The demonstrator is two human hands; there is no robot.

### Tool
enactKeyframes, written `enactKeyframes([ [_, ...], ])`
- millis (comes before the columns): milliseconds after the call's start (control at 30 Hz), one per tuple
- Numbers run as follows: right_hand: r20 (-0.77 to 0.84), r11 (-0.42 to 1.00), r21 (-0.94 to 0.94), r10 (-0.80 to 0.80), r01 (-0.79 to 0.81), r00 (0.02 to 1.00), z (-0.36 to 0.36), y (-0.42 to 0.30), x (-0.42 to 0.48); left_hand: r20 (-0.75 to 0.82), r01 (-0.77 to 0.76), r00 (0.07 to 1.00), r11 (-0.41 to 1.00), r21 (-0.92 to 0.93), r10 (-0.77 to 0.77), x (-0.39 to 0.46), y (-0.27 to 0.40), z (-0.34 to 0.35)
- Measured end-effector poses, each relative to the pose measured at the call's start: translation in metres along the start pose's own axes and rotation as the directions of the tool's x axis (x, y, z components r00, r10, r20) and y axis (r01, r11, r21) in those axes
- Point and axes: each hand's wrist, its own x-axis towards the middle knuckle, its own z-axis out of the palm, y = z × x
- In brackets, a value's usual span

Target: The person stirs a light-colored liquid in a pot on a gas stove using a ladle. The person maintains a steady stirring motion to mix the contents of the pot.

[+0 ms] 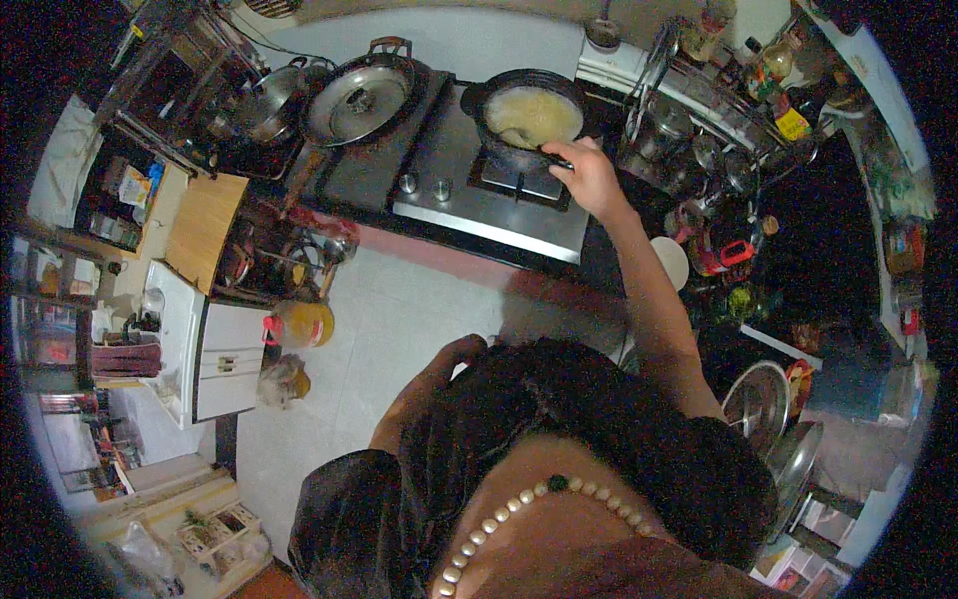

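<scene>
My right hand (587, 172) is closed on the handle of a metal utensil, likely a ladle or spoon (515, 137), whose end dips into the near side of a dark pot (470, 99). Pale yellow, frothy liquid (535, 112) fills the pot, which stands on a gas stove (494, 224) with a steel front. Low beside my body is my left hand (470, 348), partly covered by my dark clothing; its fingers are not clear. Left of the stove, a large pan with a glass lid (361, 105) rests on a dark surface.
Metal pots (281, 101) crowd the back left corner. Lids and utensils hang or stand right of the stove, near a red-handled item (730, 256) and a pale round board (668, 263). On the floor at left are a yellow oil jug (310, 323) and a plastic bag (278, 382).
</scene>
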Motion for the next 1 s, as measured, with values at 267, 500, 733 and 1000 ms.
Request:
enactKeyframes([
  [267,0.013,0.990,-0.141,0.022,-0.020,1.000,0.029,0.001,0.010,-0.417,0.078,0.757,0.704,-0.706,-0.502,-0.030,0.018,-0.084],
  [500,-0.017,0.951,-0.306,0.041,-0.044,0.999,0.048,0.020,0.016,-0.874,0.203,0.239,0.903,-0.380,-0.422,-0.043,0.023,-0.179],
  [733,-0.072,0.938,-0.325,0.105,-0.123,0.992,0.050,0.036,0.016,-0.722,0.412,0.478,0.854,-0.318,-0.500,-0.043,0.034,-0.226],
  [1000,-0.031,0.898,-0.396,0.195,-0.191,0.980,0.022,0.037,0.002,-0.663,0.537,0.646,0.842,0.044,-0.377,-0.015,0.012,-0.218],
])
